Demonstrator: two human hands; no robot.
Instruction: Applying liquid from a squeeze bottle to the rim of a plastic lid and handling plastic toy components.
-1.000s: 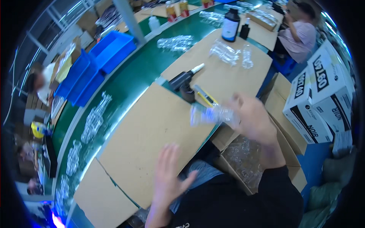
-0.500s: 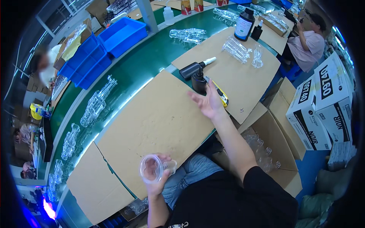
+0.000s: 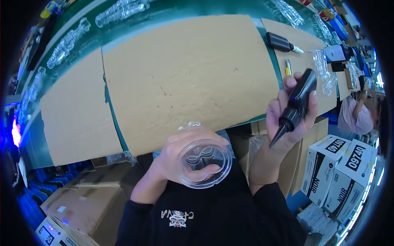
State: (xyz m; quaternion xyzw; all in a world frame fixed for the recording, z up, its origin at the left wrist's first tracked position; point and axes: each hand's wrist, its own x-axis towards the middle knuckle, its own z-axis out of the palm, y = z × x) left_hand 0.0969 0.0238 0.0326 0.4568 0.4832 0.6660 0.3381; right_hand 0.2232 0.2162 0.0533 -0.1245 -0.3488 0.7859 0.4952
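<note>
My left hand (image 3: 169, 153) is wrapped round a clear, hollow piece (image 3: 202, 152) with a wide round rim, held in front of my chest. The open end faces up toward me, and its narrower far end shows just past my knuckles. In my right hand (image 3: 274, 112) is a black squeeze bottle (image 3: 304, 88), tipped so its pointed nozzle aims down and to the left, toward the clear piece but apart from it. Beyond this hand a yellow cutter knife (image 3: 288, 70) lies partly hidden. A second black bottle (image 3: 278, 42) with a white tip lies on its side farther back.
Large cardboard sheets (image 3: 184, 78) cover the near side of the green bench. Clear moulded pieces lie along the bench's far strip (image 3: 123, 11) and on the right sheet (image 3: 323, 67). White cartons (image 3: 349, 176) stand at the right; a co-worker (image 3: 355, 112) sits beyond them.
My right hand has picked up the black squeeze bottle and brought it closer, nozzle turned downward. My left hand has raised the clear piece before my chest. The view has swung left and down.
</note>
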